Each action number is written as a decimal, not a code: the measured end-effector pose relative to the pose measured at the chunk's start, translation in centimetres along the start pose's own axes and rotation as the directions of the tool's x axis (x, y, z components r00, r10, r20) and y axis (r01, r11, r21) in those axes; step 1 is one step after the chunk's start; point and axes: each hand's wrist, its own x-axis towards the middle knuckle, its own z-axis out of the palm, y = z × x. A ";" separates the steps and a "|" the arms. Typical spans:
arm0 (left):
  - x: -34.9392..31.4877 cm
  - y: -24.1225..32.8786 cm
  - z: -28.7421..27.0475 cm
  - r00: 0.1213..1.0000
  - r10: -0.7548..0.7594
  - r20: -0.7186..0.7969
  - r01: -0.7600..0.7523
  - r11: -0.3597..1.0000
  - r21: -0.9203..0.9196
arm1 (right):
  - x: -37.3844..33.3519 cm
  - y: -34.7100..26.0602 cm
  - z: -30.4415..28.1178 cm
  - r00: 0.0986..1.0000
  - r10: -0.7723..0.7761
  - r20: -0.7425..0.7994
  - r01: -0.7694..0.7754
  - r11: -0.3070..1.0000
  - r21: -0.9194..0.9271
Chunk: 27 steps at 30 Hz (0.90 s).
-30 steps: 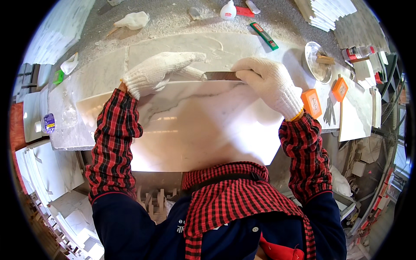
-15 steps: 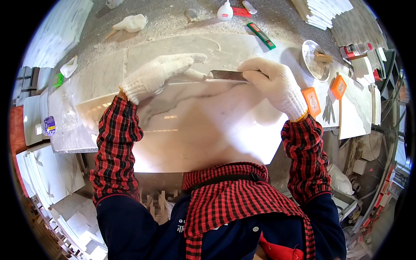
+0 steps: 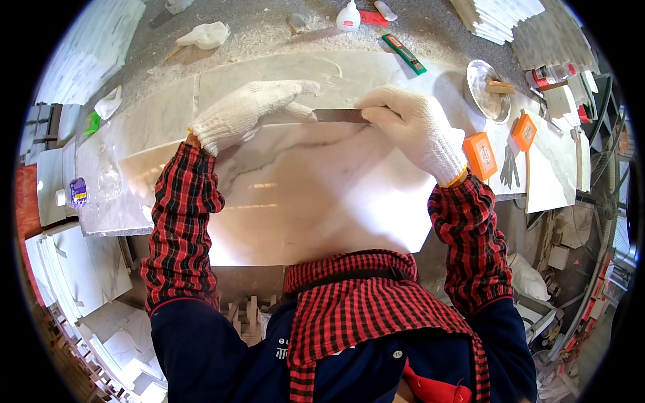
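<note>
In front of me a polished white marble slab (image 3: 289, 195) with grey veins lies across the worktable. My right hand (image 3: 411, 127), in a white knit glove, is closed round a thin grey metal blade (image 3: 339, 115). The blade points left along the slab's far edge. My left hand (image 3: 252, 114), gloved likewise, rests at the far edge left of the blade. Its fingers are stretched out to the right and its thumb stands apart, close to the blade's tip. Whether the tip touches the thumb I cannot tell, and the left palm is hidden.
Beyond the slab are a dusty grey marble top (image 3: 269, 70), a green-and-red narrow case (image 3: 404, 54) and a white squeeze bottle (image 3: 349, 17). To the right stand a metal bowl (image 3: 478, 101) and two orange blocks (image 3: 480, 156) (image 3: 524, 132). A purple-labelled bottle (image 3: 78, 193) is at the left.
My right hand and the blade have moved left along the far edge, closer to my left hand. The left hand has barely shifted.
</note>
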 end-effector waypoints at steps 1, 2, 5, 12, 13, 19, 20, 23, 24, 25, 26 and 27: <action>0.0 -0.1 0.0 1.000 0.009 0.000 -0.009 1.000 0.003 | 0.1 0.0 0.2 1.000 -0.009 0.002 0.009 1.000 -0.003; 0.0 0.0 0.0 1.000 0.028 0.001 -0.028 1.000 0.015 | 0.1 0.0 0.2 1.000 -0.017 0.004 0.017 1.000 -0.007; 0.0 -0.3 -0.1 0.989 0.146 0.016 -0.147 0.981 0.129 | 0.1 -0.1 0.2 0.999 -0.032 -0.015 0.032 0.999 -0.011; 0.2 -0.4 -0.1 0.998 0.067 -0.002 -0.067 0.996 0.056 | -0.1 0.6 -0.3 1.000 0.001 -0.021 -0.001 1.000 0.019; 0.3 -0.5 -0.1 0.995 0.104 -0.001 -0.103 0.990 0.092 | -0.3 0.9 -0.5 0.999 0.017 -0.027 -0.016 0.999 0.034; 1.1 -4.2 -1.3 0.875 0.477 0.087 -0.454 0.744 0.491 | -1.4 2.0 -4.0 0.970 0.234 -0.069 -0.221 0.962 0.158; 1.3 -3.6 -1.0 0.874 0.477 0.094 -0.467 0.770 0.435 | -1.9 2.6 -5.0 0.962 0.255 -0.100 -0.238 0.958 0.157; 0.3 -0.9 0.0 0.953 0.299 0.042 -0.302 0.942 0.145 | -3.5 5.1 -8.2 0.922 0.350 -0.166 -0.323 0.931 0.170; 0.0 -0.3 0.2 0.978 0.205 0.032 -0.206 0.978 0.018 | -4.0 6.0 -9.1 0.906 0.372 -0.201 -0.335 0.922 0.196; 0.0 -0.6 0.0 0.976 0.216 0.029 -0.217 0.975 0.053 | -4.5 6.9 -10.1 0.888 0.395 -0.234 -0.346 0.911 0.222; 0.4 -1.3 -0.2 0.972 0.231 0.034 -0.233 0.969 0.087 | -5.4 8.2 -11.2 0.867 0.413 -0.278 -0.365 0.907 0.209; 0.3 -1.6 -0.4 0.971 0.239 0.032 -0.241 0.963 0.123 | -5.9 9.7 -12.2 0.849 0.425 -0.314 -0.379 0.904 0.201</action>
